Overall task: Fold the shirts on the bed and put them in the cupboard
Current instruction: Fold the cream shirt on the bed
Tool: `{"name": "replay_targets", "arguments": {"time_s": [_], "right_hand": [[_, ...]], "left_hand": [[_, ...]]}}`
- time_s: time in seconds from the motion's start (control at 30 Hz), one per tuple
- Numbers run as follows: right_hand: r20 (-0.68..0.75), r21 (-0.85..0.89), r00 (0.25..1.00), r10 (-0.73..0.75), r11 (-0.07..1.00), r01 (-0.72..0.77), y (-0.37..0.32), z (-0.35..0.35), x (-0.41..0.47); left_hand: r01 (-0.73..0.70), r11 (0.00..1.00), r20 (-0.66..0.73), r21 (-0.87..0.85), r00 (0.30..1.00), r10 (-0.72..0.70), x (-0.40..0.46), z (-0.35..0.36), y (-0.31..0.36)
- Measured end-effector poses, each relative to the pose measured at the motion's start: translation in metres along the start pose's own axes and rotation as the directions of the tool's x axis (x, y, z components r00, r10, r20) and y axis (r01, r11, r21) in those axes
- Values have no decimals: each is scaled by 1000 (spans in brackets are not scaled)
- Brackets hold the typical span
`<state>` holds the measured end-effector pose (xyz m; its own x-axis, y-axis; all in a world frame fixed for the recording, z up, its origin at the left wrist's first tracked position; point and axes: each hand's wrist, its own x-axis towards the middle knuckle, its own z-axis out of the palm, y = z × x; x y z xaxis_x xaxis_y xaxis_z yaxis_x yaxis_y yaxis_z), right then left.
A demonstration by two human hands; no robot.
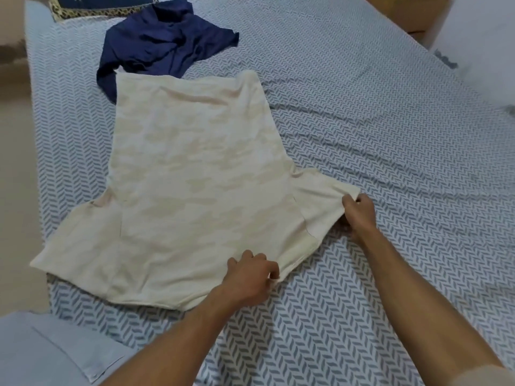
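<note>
A cream shirt (192, 185) lies flat on the bed (376, 140), close to the bed's left edge. Its bottom hem points to the far end and its sleeves spread out at the near end. The left sleeve reaches the left edge of the bed.

Past the cream shirt, toward the far left corner, a blue shirt (164, 40) sits in a crumpled heap (not folded at all). The cream shirt's hem lies over a bit of it. A dark pillow (103, 5) with a gold border sits at that far corner.

The left hand (250, 277) is at the near edge of the cream shirt, by the shoulder. Its fingers curl and pinch the cloth there.

The right hand (359, 213) is at the end of the right sleeve. Its thumb and fingers pinch the sleeve's edge. The two hands are apart, each one holding its own bit of the same shirt.

The sheet has a blue and white zigzag print and some wrinkles on the right side. A wooden piece of furniture (409, 12) stands past the far right edge of the bed.
</note>
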<state>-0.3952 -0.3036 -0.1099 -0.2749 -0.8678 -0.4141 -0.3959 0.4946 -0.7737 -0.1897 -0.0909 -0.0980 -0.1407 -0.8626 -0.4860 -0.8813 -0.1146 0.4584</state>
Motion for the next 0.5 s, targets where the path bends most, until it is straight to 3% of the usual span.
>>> {"name": "replay_targets", "arguments": {"time_s": [0.17, 0.27, 0.4, 0.5], "right_hand": [[-48, 20, 998, 48, 999, -47, 20, -1, -4], [27, 202, 991, 133, 970, -135, 11, -2, -1], [132, 264, 977, 169, 944, -199, 6, -6, 5], [53, 282, 988, 144, 947, -153, 9, -10, 17]], "left_hand": [[-28, 997, 54, -70, 998, 32, 3, -4, -1], [6, 1000, 88, 0, 996, -6, 11, -4, 7], [48, 995, 116, 91, 991, -58, 16, -3, 16], [61, 996, 141, 72, 987, -71, 18, -4, 16]]}}
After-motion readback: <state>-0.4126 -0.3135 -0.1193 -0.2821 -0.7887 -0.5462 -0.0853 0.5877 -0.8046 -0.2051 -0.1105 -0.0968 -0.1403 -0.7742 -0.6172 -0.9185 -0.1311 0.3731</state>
